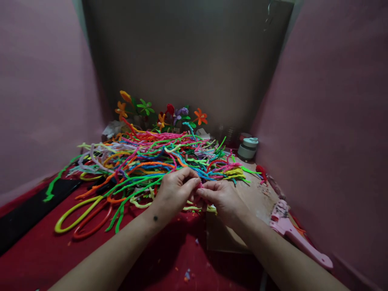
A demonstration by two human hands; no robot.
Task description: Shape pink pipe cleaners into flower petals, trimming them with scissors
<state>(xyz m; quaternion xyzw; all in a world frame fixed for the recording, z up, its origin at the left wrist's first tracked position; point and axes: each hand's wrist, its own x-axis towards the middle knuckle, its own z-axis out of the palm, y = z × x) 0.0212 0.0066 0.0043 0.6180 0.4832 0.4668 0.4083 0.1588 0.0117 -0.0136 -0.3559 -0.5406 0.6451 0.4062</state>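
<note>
A big heap of coloured pipe cleaners (145,161) lies across a red cloth (60,250). My left hand (176,190) and my right hand (221,198) meet at the heap's front edge. Both pinch a small pink piece (200,186) of pipe cleaner between fingertips and thumbs. The fingers of both hands are curled closed around it. Most of the pink piece is hidden by my fingers.
Finished pipe-cleaner flowers (169,113) stand at the back against a brown board. A pink glue gun (291,230) lies at the right. A small grey-white jar (248,147) stands at the back right. Yellow and orange loops (81,218) lie at the left. Pink walls close in both sides.
</note>
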